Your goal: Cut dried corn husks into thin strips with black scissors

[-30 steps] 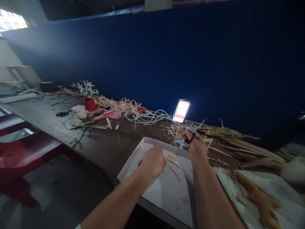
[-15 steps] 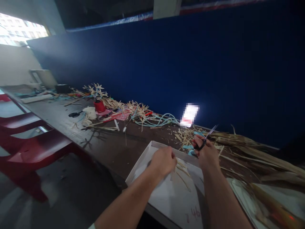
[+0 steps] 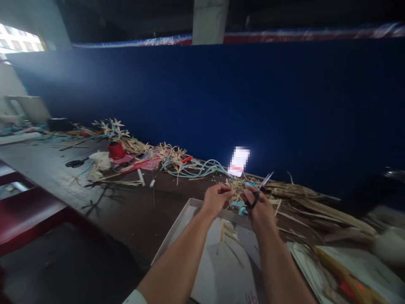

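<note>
My right hand (image 3: 262, 212) is closed around a pair of scissors (image 3: 263, 184), whose blades point up and away to the right. My left hand (image 3: 216, 200) hovers over the far rim of a shallow white box (image 3: 172, 233), thumb and fingertips pinched together; what they hold, if anything, is too small to make out. Several thin straw-coloured strips (image 3: 233, 248) lie inside the box. Just beyond both hands is a heap of short cut bits (image 3: 236, 185), with pieces of light blue tape (image 3: 238, 204) beside it.
A lit phone (image 3: 239, 161) leans on the blue partition (image 3: 177, 93). Long dried husks (image 3: 303, 192) lie to the right. Pale blue cords (image 3: 202, 167), a red thread spool (image 3: 116, 150) and black-handled scissors (image 3: 76, 163) are on the left. Red chairs (image 3: 34, 215) stand along the table.
My left hand has moved from over the strips in the box to its far edge, closer to my right hand. The strips now lie uncovered. The view has turned right.
</note>
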Tool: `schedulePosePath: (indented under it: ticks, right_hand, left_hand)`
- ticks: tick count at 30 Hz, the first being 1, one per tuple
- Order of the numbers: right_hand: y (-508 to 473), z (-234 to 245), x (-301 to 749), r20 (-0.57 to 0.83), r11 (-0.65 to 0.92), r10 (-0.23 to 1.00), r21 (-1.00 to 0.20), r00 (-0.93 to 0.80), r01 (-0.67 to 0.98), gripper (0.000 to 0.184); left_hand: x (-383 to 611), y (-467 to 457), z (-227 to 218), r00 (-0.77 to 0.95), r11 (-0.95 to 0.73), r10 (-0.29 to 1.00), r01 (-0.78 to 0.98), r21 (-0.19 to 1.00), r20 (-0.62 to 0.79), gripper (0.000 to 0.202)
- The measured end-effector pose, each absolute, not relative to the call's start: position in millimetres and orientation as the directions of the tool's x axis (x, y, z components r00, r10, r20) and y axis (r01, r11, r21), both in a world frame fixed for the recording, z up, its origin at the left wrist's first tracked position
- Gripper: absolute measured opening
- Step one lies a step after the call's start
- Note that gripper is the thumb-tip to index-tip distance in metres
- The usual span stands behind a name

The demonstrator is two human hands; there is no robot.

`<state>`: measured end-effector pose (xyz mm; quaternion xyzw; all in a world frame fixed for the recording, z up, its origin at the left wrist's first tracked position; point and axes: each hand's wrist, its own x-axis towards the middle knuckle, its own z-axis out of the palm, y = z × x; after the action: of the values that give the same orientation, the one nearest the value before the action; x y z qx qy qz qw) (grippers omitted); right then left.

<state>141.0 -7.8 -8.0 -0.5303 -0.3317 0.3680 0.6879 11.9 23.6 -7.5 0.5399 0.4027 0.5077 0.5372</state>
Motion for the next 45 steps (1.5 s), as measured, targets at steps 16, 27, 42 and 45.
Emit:
schedulePosePath:
  ticks: [16,27,42,45]
  right_hand:
    - [-15,4,137,0.162,0.201,0.932,-0.975,0.325,-0.092,0.045]
    - [-14,3,141,0.162,0.214,0.928,-0.969,0.335,-0.125,0.051]
    - [-16,0,139,0.144,0.204,0.951,-0.957,0.273,-0.206,0.047]
    - [-17,2,138,0.098,0.174,0.959,-0.945,0.266,-0.279,0.047]
  left_hand:
    - [13,17,-8,0.291,-0.085,0.949,-0.121,0.989,0.118,0.025]
    - [9,17,-7,0.346,-0.040,0.936,-0.061,0.997,0.059,0.033]
    - [13,13,0,0.258,-0.053,0.961,-0.191,0.980,0.102,0.031]
    - [13,12,-1,0.234,-0.077,0.965,-0.192,0.978,0.122,0.030]
